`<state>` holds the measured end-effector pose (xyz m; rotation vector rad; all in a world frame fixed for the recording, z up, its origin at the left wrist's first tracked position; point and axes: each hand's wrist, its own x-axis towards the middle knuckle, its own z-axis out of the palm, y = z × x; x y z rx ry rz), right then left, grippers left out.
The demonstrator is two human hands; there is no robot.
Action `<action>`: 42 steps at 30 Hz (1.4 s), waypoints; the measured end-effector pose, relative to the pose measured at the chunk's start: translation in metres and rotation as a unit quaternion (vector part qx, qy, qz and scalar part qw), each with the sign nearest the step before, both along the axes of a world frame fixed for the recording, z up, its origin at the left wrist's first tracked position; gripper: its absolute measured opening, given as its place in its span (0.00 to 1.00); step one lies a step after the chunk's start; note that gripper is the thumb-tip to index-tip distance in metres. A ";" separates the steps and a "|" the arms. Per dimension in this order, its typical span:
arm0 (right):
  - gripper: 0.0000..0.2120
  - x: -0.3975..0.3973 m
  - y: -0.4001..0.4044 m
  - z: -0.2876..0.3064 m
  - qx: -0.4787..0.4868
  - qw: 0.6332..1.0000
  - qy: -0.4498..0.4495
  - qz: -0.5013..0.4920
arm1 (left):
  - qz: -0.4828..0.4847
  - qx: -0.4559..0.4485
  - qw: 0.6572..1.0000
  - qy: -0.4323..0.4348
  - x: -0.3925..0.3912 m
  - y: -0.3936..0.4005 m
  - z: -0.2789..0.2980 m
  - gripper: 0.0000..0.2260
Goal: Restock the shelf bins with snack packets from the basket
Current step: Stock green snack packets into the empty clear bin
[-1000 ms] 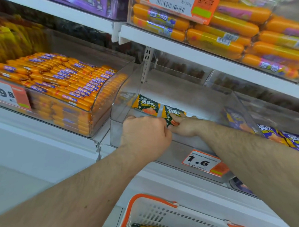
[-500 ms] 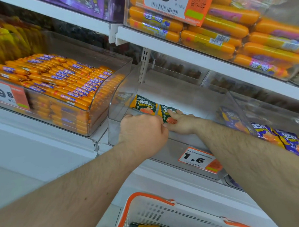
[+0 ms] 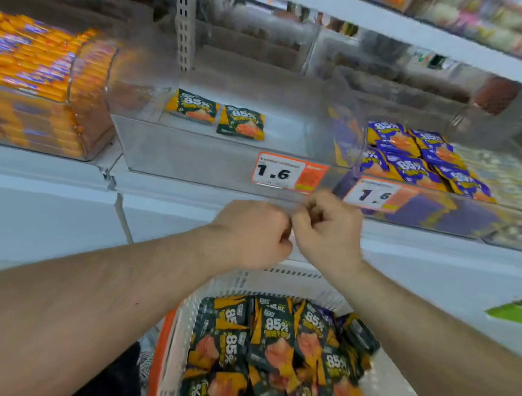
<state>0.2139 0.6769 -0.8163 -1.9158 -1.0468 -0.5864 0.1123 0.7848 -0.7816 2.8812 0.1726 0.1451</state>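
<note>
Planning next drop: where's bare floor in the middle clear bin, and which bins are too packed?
In the middle bin, bare floor runs right of the two green packets to the right wall, and behind them too. The sausage bin on the left and the purple packets bin on the right are crowded.

Clear glossy plastic bin (image 3: 178, 152), shiny foil-like snack packets (image 3: 242, 122), white perforated plastic basket (image 3: 280, 279), paper price tag (image 3: 280, 171).
</note>
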 end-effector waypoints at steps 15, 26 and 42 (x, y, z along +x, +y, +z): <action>0.15 -0.028 -0.079 -0.175 -0.361 0.639 0.647 -0.207 | -0.078 -0.055 0.956 0.277 0.010 -0.003 -0.056 0.09; 0.12 -0.009 -0.063 -0.142 -0.361 0.729 0.553 -0.180 | -0.029 -0.053 0.956 0.288 0.010 0.014 -0.049 0.13; 0.13 -0.018 -0.024 0.030 -0.038 0.995 0.054 0.069 | 0.029 -0.453 0.890 0.047 -0.003 0.058 0.031 0.09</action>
